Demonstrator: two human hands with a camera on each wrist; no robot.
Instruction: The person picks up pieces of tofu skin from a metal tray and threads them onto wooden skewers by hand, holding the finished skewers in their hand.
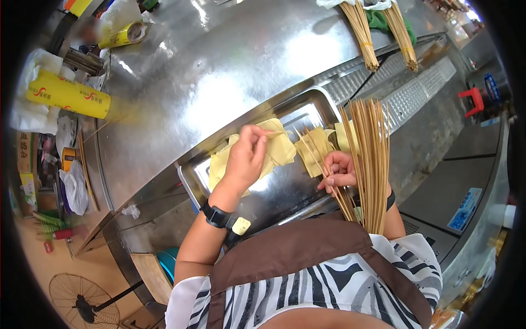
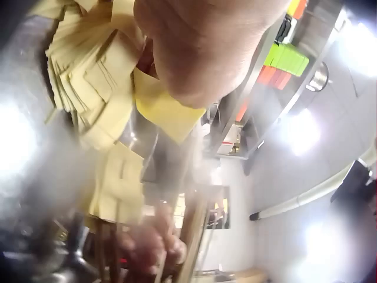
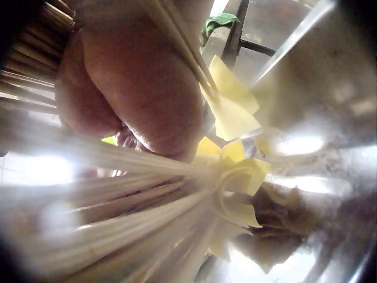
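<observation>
My left hand [image 1: 246,159] pinches a thin, pale yellow tofu sheet [image 2: 168,112] above a fanned pile of similar sheets [image 1: 280,149]. The pile lies in a metal tray [image 1: 327,98]. In the head view, my right hand [image 1: 341,171] holds bamboo skewers [image 1: 313,143] between thumb and fingers, their tips pointing toward the left hand. Folded tofu sheets [image 1: 316,156] sit at the skewers' tip end, and the right wrist view shows folded sheets [image 3: 232,118] there too. A large bundle of skewers [image 1: 373,164] fans upright along the right forearm, partly hiding that hand.
Beyond the tray stretches a steel worktop [image 1: 219,66]. Two bundles of skewers [image 1: 359,33] lie at its far right edge. Yellow film rolls [image 1: 68,94] stand on the left. A fan [image 1: 82,304] is at lower left, and a red stool [image 1: 471,102] is off to the right.
</observation>
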